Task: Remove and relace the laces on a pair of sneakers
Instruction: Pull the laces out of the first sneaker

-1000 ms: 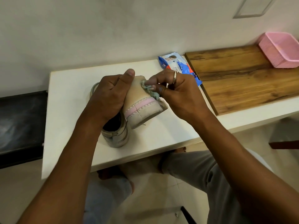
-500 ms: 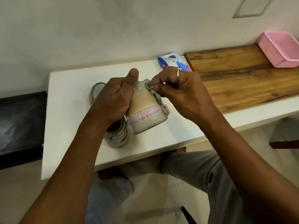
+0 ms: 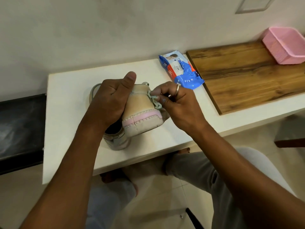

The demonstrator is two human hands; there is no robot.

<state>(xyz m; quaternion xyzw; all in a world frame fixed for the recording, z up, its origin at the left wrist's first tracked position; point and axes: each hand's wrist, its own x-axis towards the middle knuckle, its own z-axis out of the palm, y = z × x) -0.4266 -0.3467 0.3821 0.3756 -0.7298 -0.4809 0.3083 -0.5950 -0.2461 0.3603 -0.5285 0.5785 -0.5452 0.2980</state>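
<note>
My left hand grips a beige sneaker with a pink sole stripe, holding it tilted on its side above the white table. My right hand, with a ring on one finger, pinches the pale green lace at the sneaker's right edge. The second sneaker rests on the table below my left hand, mostly hidden by that hand and the held shoe.
A blue wipes packet lies at the back of the table. A wooden board sits to the right with a pink basket on its far end. A black bench stands to the left.
The held sneaker has turned so its sole side faces me more. My right hand has shifted slightly lower along the lace edge, uncovering the blue packet.
</note>
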